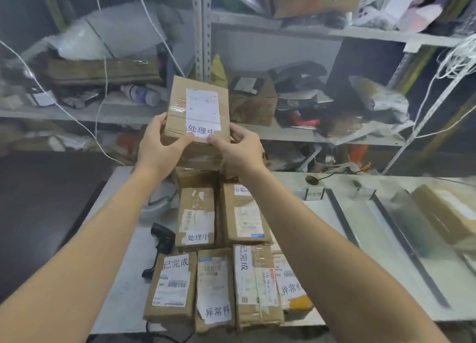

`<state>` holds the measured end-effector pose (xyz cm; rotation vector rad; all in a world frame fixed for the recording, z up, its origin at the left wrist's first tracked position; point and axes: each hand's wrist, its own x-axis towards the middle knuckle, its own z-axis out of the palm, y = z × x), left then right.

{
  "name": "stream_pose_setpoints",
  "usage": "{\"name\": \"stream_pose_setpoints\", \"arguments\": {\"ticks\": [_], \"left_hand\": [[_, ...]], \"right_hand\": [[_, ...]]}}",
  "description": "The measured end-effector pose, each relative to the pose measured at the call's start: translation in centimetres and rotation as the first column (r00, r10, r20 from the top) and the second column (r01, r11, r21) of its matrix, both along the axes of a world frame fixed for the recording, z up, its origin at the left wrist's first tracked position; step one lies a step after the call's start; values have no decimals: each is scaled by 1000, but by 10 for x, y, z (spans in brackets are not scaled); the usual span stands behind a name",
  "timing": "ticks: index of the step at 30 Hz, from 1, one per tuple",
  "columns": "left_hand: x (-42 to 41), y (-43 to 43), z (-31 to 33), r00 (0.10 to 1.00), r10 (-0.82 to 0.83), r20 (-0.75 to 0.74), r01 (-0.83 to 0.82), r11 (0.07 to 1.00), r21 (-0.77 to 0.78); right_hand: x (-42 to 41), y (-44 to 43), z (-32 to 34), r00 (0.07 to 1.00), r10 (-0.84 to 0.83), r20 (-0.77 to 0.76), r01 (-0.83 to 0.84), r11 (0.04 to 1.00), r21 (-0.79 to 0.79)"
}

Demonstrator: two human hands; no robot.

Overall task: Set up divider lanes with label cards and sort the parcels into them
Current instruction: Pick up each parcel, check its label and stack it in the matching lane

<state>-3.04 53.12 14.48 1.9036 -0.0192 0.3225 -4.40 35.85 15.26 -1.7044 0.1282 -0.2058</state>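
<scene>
I hold a brown cardboard parcel (197, 111) up in front of the shelves, its white label marked 处理中 facing me. My left hand (161, 147) grips its lower left edge and my right hand (238, 147) grips its lower right edge, thumbs on the front. Below on the white table (360, 239) lie several more taped parcels (197, 216) with white labels. To the right, two dark divider strips (341, 216) (409, 247) run along the table, with small label cards (314, 194) (367, 192) standing at their far ends. One parcel (448, 211) lies in the rightmost lane.
A black barcode scanner (162, 239) lies left of the parcel pile. Metal shelves (203, 46) crowded with boxes, bags and a bottle stand behind the table. White cords hang at left and right. A dark surface (38, 214) adjoins the table's left side.
</scene>
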Motion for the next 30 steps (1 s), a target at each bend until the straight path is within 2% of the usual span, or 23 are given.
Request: {"name": "stream_pose_setpoints", "arguments": {"ticks": [7,11,15,22,25,30], "left_hand": [[-76,-115,14,996,-42,77,41,999,19],[-119,-201,10,988,-140,64,142,989,-29],[-156,-291,-1,971,-233,45,235,971,-37],[-193,-433,-31,904,-421,-75,414,905,-94],[-189,-481,-53,877,-462,-129,449,886,-115],[-165,-552,-100,837,-500,-224,474,866,-162]], "right_hand": [[-86,-116,14,997,-42,64,42,999,-6],[-141,-206,10,994,-64,94,62,998,26],[-188,-296,-2,985,-154,78,152,988,24],[-240,-434,-26,946,-318,-67,319,948,12],[-239,-481,-49,925,-359,-124,364,931,19],[-222,-552,-73,900,-384,-205,377,923,-70]]}}
